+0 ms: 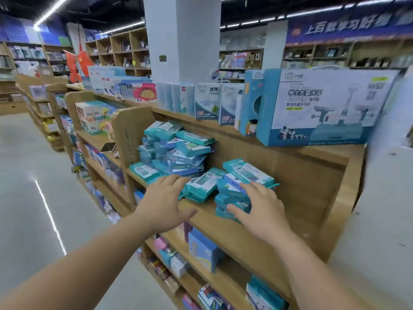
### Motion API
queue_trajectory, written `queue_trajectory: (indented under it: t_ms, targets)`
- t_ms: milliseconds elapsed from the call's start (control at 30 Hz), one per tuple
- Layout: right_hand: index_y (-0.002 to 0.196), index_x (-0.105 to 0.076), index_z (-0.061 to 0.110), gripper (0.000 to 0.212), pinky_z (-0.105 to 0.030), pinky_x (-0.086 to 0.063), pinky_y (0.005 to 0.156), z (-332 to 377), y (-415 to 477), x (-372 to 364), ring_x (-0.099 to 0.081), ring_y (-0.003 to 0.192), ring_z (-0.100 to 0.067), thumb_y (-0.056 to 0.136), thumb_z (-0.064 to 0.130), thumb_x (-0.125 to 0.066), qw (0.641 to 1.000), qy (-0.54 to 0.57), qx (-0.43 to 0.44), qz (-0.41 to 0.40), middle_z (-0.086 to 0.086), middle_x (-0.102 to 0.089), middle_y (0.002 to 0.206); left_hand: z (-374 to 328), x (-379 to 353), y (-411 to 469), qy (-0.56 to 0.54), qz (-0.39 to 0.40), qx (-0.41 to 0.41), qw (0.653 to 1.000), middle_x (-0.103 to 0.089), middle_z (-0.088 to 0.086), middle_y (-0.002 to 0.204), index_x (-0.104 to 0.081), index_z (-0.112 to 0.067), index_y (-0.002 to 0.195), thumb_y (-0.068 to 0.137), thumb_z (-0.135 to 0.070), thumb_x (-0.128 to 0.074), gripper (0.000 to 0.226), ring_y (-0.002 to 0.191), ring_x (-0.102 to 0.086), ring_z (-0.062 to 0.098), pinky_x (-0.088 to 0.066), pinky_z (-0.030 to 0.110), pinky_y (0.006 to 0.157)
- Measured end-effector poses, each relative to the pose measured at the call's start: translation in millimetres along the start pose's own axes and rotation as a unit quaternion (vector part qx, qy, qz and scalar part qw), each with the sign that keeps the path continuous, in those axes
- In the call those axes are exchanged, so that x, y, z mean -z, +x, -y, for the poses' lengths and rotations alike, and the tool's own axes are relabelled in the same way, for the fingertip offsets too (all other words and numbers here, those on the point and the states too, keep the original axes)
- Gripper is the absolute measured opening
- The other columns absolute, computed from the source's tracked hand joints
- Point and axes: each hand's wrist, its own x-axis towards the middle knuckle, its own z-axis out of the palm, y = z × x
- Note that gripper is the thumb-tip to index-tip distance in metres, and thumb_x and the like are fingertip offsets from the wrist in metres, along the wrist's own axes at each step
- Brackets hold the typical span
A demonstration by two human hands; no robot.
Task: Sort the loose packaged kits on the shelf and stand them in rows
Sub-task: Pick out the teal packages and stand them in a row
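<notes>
Obs. 1: Loose kits lie flat on the wooden shelf (223,223), none standing yet. There are 3 groups: a tall untidy heap (176,151) at the back left, a low middle stack (204,184) near the front edge, and a right stack (245,174) just beside it.

Obs. 2: The left hand (164,203) is spread and relaxed, gripping nothing. Its fingers (176,181) point at the middle stack and reach its near left corner. Contact there cannot be confirmed.

Obs. 3: The right hand (262,211) is also splayed. Its fingers (252,190) rest on the near side of the right stack and the thumb lies along the stack's lower front. No pinch or wrap is visible.

Key relation: both front stacks sit directly ahead of the fingers, 1 stack per hand, and the right hand is the one in firmer contact. The top kit of the right stack has its long axis roughly along the shelf. The middle stack's top kit is skewed, with its far end toward the back right.

Judgement: sorting is at an early stage. The coming move probably needs the right stack squared and tipped onto an edge, so the flat kits must be rotated upright. The heap is farther back and nearer the left hand.

Risk: the slick packets may slide or fan out when lifted together.
</notes>
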Motion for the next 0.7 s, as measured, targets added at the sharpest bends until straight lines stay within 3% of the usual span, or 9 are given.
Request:
queue_trajectory:
  t_ms: [133,367,533,633,700]
  targets:
    - [0.146,-0.039,0.038,0.073,-0.044,-0.035,0.111,-23,37,-13,-0.034,0.140,-0.024,0.084,0.075,-0.050,0.995,0.029,-0.077,-0.048,0.006,-0.035,0.156,-6,-26,67,-0.050,0.013,-0.023,0.998,-0.038,-0.006,0.151,-0.029,-0.030,0.152,0.081,-0.074,-0.054,0.087,0.136,-0.035,0.020,-0.033,0.036,0.110]
    - [0.148,-0.035,0.037,0.074,-0.043,-0.030,0.115,-41,70,-39,-0.021,0.146,-0.024,0.085,0.073,-0.051,0.982,0.042,-0.150,-0.102,0.002,-0.020,0.162,-24,-58,173,-0.102,0.026,-0.127,0.986,-0.045,-0.006,0.143,-0.039,-0.027,0.146,0.077,-0.071,-0.059,0.085,0.130,-0.041,0.019,-0.038,0.035,0.106]
    - [0.151,-0.034,0.034,0.076,-0.035,-0.026,0.115,-54,80,-53,-0.018,0.146,-0.021,0.086,0.060,-0.063,0.956,0.140,-0.211,-0.150,0.001,-0.014,0.163,-28,-91,234,-0.148,0.075,-0.203,0.965,-0.047,-0.007,0.136,-0.041,-0.029,0.143,0.070,-0.076,-0.057,0.088,0.127,-0.043,0.020,-0.040,0.038,0.105]
    - [0.147,-0.038,0.036,0.068,-0.024,-0.033,0.112,-55,88,-60,-0.033,0.135,-0.004,0.087,0.053,-0.066,0.933,0.197,-0.245,-0.177,0.009,-0.032,0.152,-26,-107,267,-0.154,0.097,-0.253,0.950,-0.045,-0.006,0.141,-0.040,-0.030,0.144,0.067,-0.082,-0.059,0.095,0.127,-0.043,0.022,-0.039,0.040,0.106]
    - [0.141,-0.042,0.041,0.059,-0.009,-0.042,0.094,-49,92,-64,-0.047,0.114,0.014,0.089,0.049,-0.068,0.908,0.255,-0.277,-0.185,0.019,-0.047,0.137,-24,-115,284,-0.159,0.123,-0.295,0.934,-0.043,-0.006,0.145,-0.036,-0.032,0.147,0.067,-0.081,-0.062,0.098,0.129,-0.041,0.022,-0.035,0.038,0.109]
